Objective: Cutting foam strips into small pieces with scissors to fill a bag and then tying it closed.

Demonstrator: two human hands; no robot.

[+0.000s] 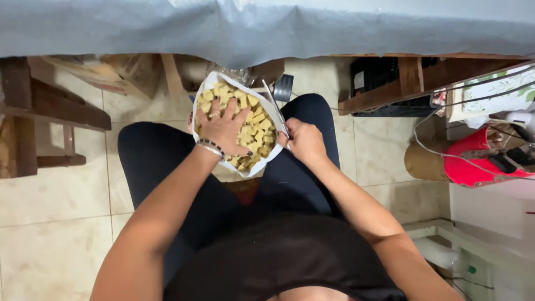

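An open white bag (207, 87) rests between my knees, filled with several pale yellow cubes (257, 124). My left hand (224, 129) lies flat on top of the cubes inside the bag, fingers spread; it wears rings and a beaded bracelet. My right hand (304, 140) is closed on the bag's right edge, where a thin silvery blade-like piece (275, 107) runs along the rim. I sit in dark trousers and a dark top, looking straight down.
A blue-grey cloth (267, 25) hangs from a table edge across the top. Wooden furniture (39, 108) stands at left, wooden beams and a dark crate (379, 78) at right. A red device (479, 159) with cables, a cardboard tube (424, 161) and a white shelf (468, 245) sit right. Tiled floor below.
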